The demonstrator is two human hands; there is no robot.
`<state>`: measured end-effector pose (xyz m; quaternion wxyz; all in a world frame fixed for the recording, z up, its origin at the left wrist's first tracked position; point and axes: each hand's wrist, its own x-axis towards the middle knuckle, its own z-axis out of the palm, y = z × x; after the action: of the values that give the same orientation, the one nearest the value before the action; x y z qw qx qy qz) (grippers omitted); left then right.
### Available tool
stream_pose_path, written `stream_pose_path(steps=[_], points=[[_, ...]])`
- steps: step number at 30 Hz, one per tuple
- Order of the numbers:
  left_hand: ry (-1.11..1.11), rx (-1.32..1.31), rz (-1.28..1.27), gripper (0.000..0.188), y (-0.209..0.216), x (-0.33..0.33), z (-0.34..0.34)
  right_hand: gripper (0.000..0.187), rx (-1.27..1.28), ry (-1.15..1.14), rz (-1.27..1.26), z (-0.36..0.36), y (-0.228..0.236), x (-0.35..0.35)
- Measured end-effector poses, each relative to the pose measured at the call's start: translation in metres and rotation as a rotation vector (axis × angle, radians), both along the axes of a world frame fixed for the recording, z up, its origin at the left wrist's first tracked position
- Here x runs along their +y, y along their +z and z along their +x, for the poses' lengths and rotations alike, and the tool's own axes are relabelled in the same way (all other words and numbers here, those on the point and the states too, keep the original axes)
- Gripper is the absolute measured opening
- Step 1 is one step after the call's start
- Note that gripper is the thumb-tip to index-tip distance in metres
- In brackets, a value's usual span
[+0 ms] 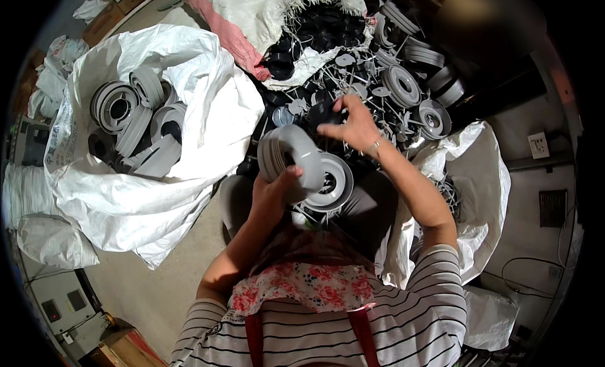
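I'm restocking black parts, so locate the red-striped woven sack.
In the head view, the red-striped woven sack lies at top centre, beyond the right hand, with black parts at its mouth.

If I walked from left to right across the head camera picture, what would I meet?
Big white sack, left hand holding a gray ring, right hand, another white sack, wall socket.

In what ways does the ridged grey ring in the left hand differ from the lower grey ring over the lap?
The ridged ring is tilted, grooves facing left; the lower ring faces the camera. The ridged ring, gripped by the left hand, is in front; the lower ring is partly hidden behind it. Both are grey, with open centres.
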<state>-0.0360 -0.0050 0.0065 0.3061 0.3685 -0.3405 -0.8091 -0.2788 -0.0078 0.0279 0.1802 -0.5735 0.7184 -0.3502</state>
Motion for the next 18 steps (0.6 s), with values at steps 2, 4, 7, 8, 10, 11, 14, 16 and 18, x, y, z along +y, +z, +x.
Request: stream_pose_path(steps=[2,4,7,8,10,11,14,16,18], points=[[0.035,0.169,0.164,0.026,0.005,0.005,-0.005,0.048,-0.206,0.231,-0.108,0.026,-0.005,0.029],[0.006,0.273,0.134,0.027,-0.002,0.008,0.005,0.060,-0.111,0.260,-0.018,0.052,-0.001,0.045],[-0.016,0.245,0.043,0.032,-0.005,0.015,0.022,0.069,0.068,0.323,0.096,0.070,0.012,0.048],[-0.018,0.210,0.016,0.035,-0.008,0.018,0.027,0.070,0.108,0.349,0.111,0.075,0.013,0.049],[-0.037,0.183,-0.001,0.036,0.004,0.020,0.033,0.071,0.171,0.415,0.100,0.081,0.016,0.053],[-0.053,0.188,0.009,0.035,0.013,0.021,0.037,0.071,0.190,0.458,0.074,0.083,0.017,0.056],[-0.176,0.102,-0.009,0.036,0.024,0.017,0.049,0.067,0.384,0.650,0.003,0.081,0.019,0.061],[-0.196,0.057,0.007,0.037,0.026,0.015,0.051,0.066,0.523,0.693,-0.069,0.083,0.015,0.066],[-0.133,0.061,0.068,0.037,0.028,0.015,0.049,0.068,0.460,0.650,-0.009,0.085,0.019,0.072]])
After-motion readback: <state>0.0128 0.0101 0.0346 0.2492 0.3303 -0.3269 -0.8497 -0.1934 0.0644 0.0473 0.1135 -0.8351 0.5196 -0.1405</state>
